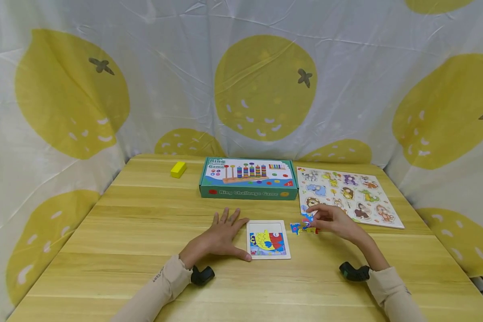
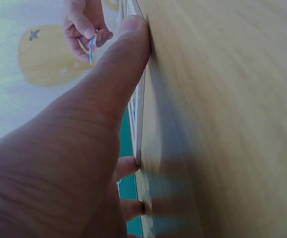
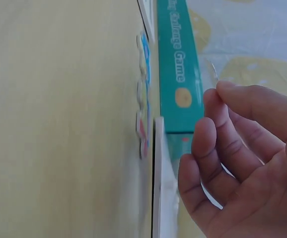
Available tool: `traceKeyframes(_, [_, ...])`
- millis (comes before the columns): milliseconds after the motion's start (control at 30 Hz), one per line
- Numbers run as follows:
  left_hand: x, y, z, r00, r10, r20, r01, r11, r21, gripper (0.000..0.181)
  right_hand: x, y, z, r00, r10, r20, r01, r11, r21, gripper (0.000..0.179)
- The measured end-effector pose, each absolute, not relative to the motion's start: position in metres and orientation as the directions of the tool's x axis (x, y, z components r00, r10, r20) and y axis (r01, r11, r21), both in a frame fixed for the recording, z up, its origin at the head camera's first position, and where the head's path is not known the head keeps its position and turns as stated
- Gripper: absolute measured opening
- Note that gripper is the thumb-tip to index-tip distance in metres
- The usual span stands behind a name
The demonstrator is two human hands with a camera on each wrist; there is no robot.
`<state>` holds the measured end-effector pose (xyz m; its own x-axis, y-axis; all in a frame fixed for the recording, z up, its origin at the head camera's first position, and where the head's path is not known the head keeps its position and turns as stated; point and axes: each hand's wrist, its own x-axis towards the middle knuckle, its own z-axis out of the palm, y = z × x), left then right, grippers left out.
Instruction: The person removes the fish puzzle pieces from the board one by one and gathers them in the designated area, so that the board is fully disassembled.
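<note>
A small square jigsaw tray [image 1: 265, 226] lies flat on the table, part filled with a yellow, red and blue fish picture; its upper strip shows bare backing. My left hand [image 1: 221, 237] is spread at the tray's left side, thumb at the lower left corner and fingertips at the upper left edge. Over the table to the right, my right hand [image 1: 335, 222] pinches a thin jigsaw piece [image 2: 92, 48] between thumb and index finger, the other fingers loosely bent. Below that hand lie several loose jigsaw pieces [image 3: 142, 94], flat on the table and partly covered by it in the head view.
A green Ring Challenge Game box [image 1: 247, 193] stands behind the tray. To its right lies a white animal puzzle board [image 1: 348, 194], close by my right hand. A yellow block [image 1: 178, 169] sits at the back left. A lemon-print curtain [image 1: 177, 89] hangs behind the wooden table [image 1: 145, 232].
</note>
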<state>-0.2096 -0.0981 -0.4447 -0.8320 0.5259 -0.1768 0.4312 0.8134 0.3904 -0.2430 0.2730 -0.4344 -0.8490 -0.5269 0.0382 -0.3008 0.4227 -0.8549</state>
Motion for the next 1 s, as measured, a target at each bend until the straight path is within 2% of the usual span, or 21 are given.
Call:
traceKeyframes(200, [-0.209, -0.098, -0.444, -0.832, 0.525, -0.178, 0.43, 0.814, 0.391, 0.106, -0.239, 0.288, -0.439, -0.852, -0.52, 0.064, -0.307, 0.395, -0.866, 0.033])
traceKeyframes(733, [-0.208, -0.098, -0.443, -0.833, 0.524, -0.178, 0.428, 0.814, 0.392, 0.105, -0.231, 0.312, -0.449, -0.876, -0.471, 0.104, -0.346, 0.464, -0.816, 0.03])
traceKeyframes(1000, [-0.209, -0.099, -0.444, -0.832, 0.525, -0.179, 0.43, 0.814, 0.391, 0.106, -0.229, 0.32, -0.449, -0.876, -0.479, 0.058, -0.305, 0.457, -0.835, 0.033])
